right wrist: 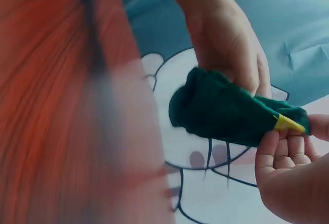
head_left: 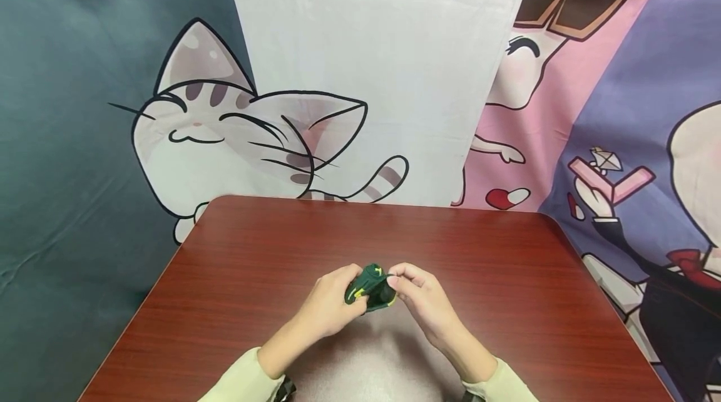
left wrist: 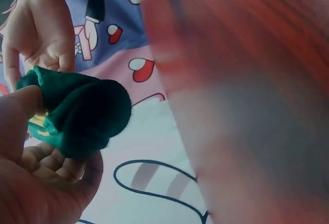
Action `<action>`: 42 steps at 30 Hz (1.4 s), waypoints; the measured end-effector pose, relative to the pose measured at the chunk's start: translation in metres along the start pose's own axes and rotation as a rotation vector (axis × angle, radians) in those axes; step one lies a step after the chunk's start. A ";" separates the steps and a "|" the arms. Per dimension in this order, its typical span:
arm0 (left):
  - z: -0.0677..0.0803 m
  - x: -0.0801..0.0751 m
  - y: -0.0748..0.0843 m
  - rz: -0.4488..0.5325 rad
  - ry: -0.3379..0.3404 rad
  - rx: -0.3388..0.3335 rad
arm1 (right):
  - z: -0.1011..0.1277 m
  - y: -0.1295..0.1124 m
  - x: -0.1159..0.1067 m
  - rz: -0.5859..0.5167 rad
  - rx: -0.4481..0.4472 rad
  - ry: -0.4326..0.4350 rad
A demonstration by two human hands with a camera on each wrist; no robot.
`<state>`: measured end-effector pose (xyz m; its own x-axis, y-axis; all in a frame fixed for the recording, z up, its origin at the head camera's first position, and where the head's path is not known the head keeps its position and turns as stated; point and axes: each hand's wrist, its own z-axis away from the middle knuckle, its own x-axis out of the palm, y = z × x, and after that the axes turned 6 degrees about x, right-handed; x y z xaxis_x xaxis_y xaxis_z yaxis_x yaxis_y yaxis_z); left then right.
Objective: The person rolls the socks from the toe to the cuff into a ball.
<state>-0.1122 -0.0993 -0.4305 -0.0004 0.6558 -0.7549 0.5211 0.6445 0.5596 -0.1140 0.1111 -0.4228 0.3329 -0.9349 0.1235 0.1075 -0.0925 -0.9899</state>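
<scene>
A small dark green sock (head_left: 370,288) with yellow marks was held up between both hands, just above the tabletop (head_left: 507,277), near its front edge and about halfway between the left and right edges. It did not touch the wood.

The left hand (head_left: 329,303) held the rolled, fat end. Its fingers and thumb were curled round the bundle from the left side. The right hand (head_left: 422,298) pinched the other end, the thin one with the yellow bit (right wrist: 288,124), between thumb and fingertips (right wrist: 280,147). So neither hand was spread flat; both were closed on the sock.

The sock's long way ran from left to right, across the person's body, side to side along the front edge. The round, rolled end (right wrist: 193,108) pointed to the left hand's side, and the thin end pointed to the right hand. Both hands were just as near, one at each end, touching it. In the left wrist view the rolled part (left wrist: 85,116) bulged out past the left palm (left wrist: 36,183).
</scene>
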 end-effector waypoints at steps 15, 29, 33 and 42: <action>-0.008 -0.014 0.003 -0.272 -0.010 0.533 | -0.010 -0.032 -0.002 0.296 -0.188 -0.151; 0.000 -0.006 0.006 0.347 0.109 0.288 | -0.032 -0.030 0.000 -0.002 -0.005 -0.193; -0.003 -0.003 0.009 0.504 0.126 0.190 | -0.036 -0.029 0.002 -0.069 0.009 -0.169; -0.010 -0.007 0.003 0.629 0.113 -0.023 | -0.041 -0.015 -0.003 -0.008 0.073 -0.070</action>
<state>-0.1192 -0.0976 -0.4199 0.2092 0.9480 -0.2400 0.4325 0.1304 0.8921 -0.1549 0.1011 -0.4107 0.3959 -0.9078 0.1385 0.1778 -0.0722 -0.9814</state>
